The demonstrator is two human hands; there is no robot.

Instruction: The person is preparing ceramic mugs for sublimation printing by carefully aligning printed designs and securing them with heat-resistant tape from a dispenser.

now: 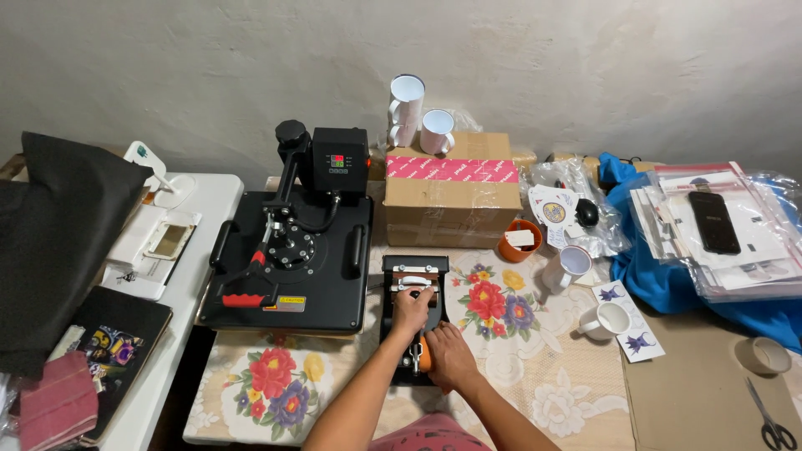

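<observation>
While my left hand (412, 307) grips the mug press (415, 317) lever and my right hand (447, 355) clasps its orange handle, the press sits closed, right of the heat press (288, 259), two mugs (608, 320) waiting.

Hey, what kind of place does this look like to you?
Probably a small home workshop for heat-press printing. A flat heat press sits on the flowered tablecloth, both hands work at a small mug press, and blank white mugs stand about near a taped cardboard box.

floral table (535, 376), heat press (288, 259), box (451, 200), mugs (606, 320)
</observation>
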